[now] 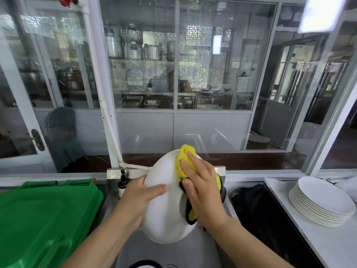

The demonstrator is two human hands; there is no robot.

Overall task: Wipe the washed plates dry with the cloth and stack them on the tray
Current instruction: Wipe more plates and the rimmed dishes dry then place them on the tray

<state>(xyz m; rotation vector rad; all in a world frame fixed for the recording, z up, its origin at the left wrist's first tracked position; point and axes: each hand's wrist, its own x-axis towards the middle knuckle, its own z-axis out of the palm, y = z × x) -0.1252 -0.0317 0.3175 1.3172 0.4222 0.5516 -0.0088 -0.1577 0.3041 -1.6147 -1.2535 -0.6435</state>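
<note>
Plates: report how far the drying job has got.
Done: a stack of white plates sits on the tray at right. In hand: the left hand grips one white plate by its rim while the right hand presses the yellow cloth on it. Left: stacking this plate; any plates still unwiped are out of view.

Glazed white-framed partition (174, 74) ahead, steel shelving with large pots (139, 49) behind it, door with handle (37, 140) to its left, green bin lid (44, 219) below-left, daylight through lattice windows (197, 60) beyond.
</note>
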